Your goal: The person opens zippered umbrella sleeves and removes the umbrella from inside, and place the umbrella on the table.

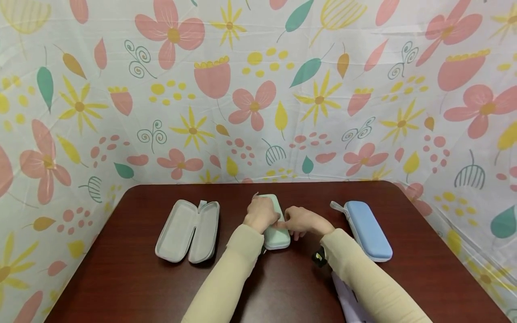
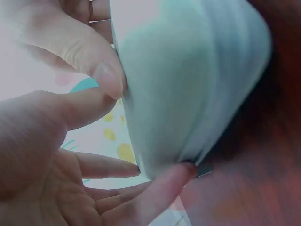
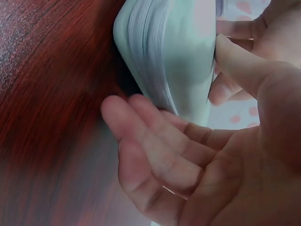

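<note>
A closed, pale mint-green zip case [image 1: 278, 242] lies lengthwise on the table, between my two hands. My left hand [image 1: 260, 213] holds its left side: in the left wrist view the thumb lies at the top face and the fingertips [image 2: 181, 172] reach round to the zip edge. On the other side, my right hand [image 1: 303, 220] has its thumb [image 3: 230, 56] on the top face, with fingers bent along the case's zip band [image 3: 153, 52]. The two thumbs come close together over the case.
A grey case [image 1: 175, 231] lies unfolded at the left. At the right is a closed blue case [image 1: 367, 229] with a strap [image 1: 338, 207]. Something lilac [image 1: 349, 303] lies partly under the right sleeve. A flowered cloth [image 1: 258, 148] hangs behind the dark wooden table [image 1: 129, 291].
</note>
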### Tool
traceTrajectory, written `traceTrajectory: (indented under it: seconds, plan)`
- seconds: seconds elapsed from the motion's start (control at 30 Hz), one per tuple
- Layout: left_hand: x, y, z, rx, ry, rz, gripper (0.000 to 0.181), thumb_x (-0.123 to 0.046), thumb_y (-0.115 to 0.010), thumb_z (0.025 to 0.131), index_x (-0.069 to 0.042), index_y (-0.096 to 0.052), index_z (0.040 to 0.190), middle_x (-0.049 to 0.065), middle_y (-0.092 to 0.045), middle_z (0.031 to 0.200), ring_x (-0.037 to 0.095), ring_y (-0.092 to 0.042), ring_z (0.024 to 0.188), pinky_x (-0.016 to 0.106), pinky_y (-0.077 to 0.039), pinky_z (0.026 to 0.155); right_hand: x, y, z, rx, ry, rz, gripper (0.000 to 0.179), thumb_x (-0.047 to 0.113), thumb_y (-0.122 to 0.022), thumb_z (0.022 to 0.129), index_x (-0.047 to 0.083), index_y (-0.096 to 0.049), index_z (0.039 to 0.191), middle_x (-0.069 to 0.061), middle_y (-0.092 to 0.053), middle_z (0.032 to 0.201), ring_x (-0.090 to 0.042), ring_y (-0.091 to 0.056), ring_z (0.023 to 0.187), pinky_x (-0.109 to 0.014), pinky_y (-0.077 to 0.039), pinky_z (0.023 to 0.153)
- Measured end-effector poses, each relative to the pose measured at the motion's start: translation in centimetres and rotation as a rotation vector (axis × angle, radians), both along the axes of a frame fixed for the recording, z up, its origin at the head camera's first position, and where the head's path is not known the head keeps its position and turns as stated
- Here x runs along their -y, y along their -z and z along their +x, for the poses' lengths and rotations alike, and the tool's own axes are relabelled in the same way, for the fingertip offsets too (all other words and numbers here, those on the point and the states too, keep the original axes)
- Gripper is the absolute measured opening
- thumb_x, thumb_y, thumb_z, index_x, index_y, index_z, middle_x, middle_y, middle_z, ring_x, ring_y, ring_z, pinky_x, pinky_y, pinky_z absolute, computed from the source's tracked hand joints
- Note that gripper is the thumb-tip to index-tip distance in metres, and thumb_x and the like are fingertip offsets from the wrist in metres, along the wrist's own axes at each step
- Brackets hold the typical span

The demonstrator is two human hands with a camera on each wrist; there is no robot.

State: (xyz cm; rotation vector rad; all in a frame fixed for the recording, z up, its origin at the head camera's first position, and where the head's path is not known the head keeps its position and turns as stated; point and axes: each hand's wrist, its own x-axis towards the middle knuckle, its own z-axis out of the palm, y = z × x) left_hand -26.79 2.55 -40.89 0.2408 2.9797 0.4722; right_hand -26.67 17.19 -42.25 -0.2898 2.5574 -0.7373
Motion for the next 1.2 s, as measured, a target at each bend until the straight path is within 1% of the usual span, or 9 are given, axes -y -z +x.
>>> traceTrajectory:
  seconds: [0.07,0.13,0.23,0.37,0.43,0.63,0.93,1.0,1.2]
  plan:
    - [-0.4,-0.2,-0.2,0.002,-0.003,-0.061,0.035,-0.039,-0.074,0.087,-0.007,-0.071,0.073,0.01,-0.068,0.089,0.032,-0.059,0.104,0.037,-0.047,0.096,-0.3,0.1,-0.2,0.026,-0.003,-0.045,0.043,0.045,-0.07,0.089,0.003,-0.06,0.087,-0.014,-0.066,0.076,-0.028,-0.067,0.062,-0.039,-0.055,0.059]
    - [-0.9,-0.4,-0.3,0.016,-0.015,-0.115,0.04,-0.046,-0.073,0.086,-0.007,-0.074,0.082,0.01,-0.069,0.092,0.033,-0.059,0.105,0.036,-0.047,0.097,-0.6,0.1,-0.3,0.047,-0.01,-0.088,0.04,0.043,-0.07,0.089,0.004,-0.061,0.088,-0.015,-0.066,0.078,-0.029,-0.067,0.063,-0.039,-0.055,0.06]
    - [-1.8,-0.4,-0.3,0.039,-0.04,-0.189,0.05,-0.052,-0.07,0.086,-0.004,-0.074,0.099,0.016,-0.066,0.104,0.032,-0.059,0.104,0.034,-0.055,0.078,-1.0,0.2,-0.4,0.068,-0.026,-0.133,0.032,0.036,-0.069,0.092,0.004,-0.064,0.09,-0.016,-0.065,0.08,-0.03,-0.067,0.065,-0.04,-0.055,0.062]
    - [-3.0,-0.3,-0.4,0.053,-0.062,-0.302,0.057,-0.053,-0.067,0.088,-0.003,-0.071,0.114,0.025,-0.059,0.121,0.032,-0.061,0.1,0.032,-0.055,0.054,-1.4,0.1,-0.5,0.087,-0.06,-0.157,0.018,0.023,-0.068,0.093,0.005,-0.066,0.091,-0.016,-0.065,0.081,-0.03,-0.068,0.067,-0.039,-0.055,0.062]
    - [-3.5,-0.4,-0.3,0.057,-0.081,-0.345,0.061,-0.054,-0.066,0.087,-0.004,-0.069,0.12,0.028,-0.055,0.127,0.031,-0.065,0.092,0.032,-0.055,0.053,-1.8,0.0,-0.7,0.123,-0.072,-0.192,0.015,0.019,-0.068,0.092,0.004,-0.068,0.094,-0.017,-0.066,0.084,-0.03,-0.069,0.07,-0.04,-0.056,0.064]
    - [-4.5,-0.3,-0.2,0.074,-0.118,-0.414,0.066,-0.057,-0.066,0.085,-0.008,-0.064,0.129,0.026,-0.053,0.126,0.032,-0.059,0.101,0.035,-0.055,0.052,-3.5,0.2,-1.6,0.257,-0.091,-0.328,0.02,0.008,-0.062,0.093,-0.001,-0.068,0.11,-0.021,-0.067,0.097,-0.034,-0.069,0.081,-0.042,-0.056,0.073]
    - [-5.0,1.4,-1.4,0.085,-0.147,-0.412,0.074,-0.059,-0.066,0.083,-0.007,-0.058,0.135,0.028,-0.048,0.13,0.032,-0.063,0.093,0.039,-0.053,0.044,-3.4,1.2,-1.9,0.272,-0.034,-0.354,0.016,-0.003,-0.054,0.096,-0.002,-0.069,0.101,-0.02,-0.068,0.091,-0.03,-0.07,0.077,-0.037,-0.055,0.068]
    - [-4.8,1.0,-1.1,0.09,-0.135,-0.398,0.076,-0.059,-0.064,0.084,-0.005,-0.056,0.137,0.028,-0.047,0.132,0.031,-0.065,0.089,0.038,-0.053,0.045,-3.3,1.5,-1.9,0.26,-0.031,-0.352,0.018,-0.004,-0.053,0.095,-0.002,-0.07,0.1,-0.019,-0.069,0.089,-0.03,-0.07,0.076,-0.038,-0.056,0.069]
    - [-3.7,1.6,-1.2,0.045,-0.134,-0.296,0.082,-0.056,-0.073,0.078,0.001,-0.056,0.134,0.031,-0.045,0.133,0.03,-0.067,0.075,0.037,-0.055,0.049,-2.7,1.9,-2.1,0.233,-0.046,-0.345,0.024,-0.007,-0.049,0.094,-0.004,-0.07,0.105,-0.018,-0.069,0.088,-0.029,-0.069,0.076,-0.041,-0.056,0.074]
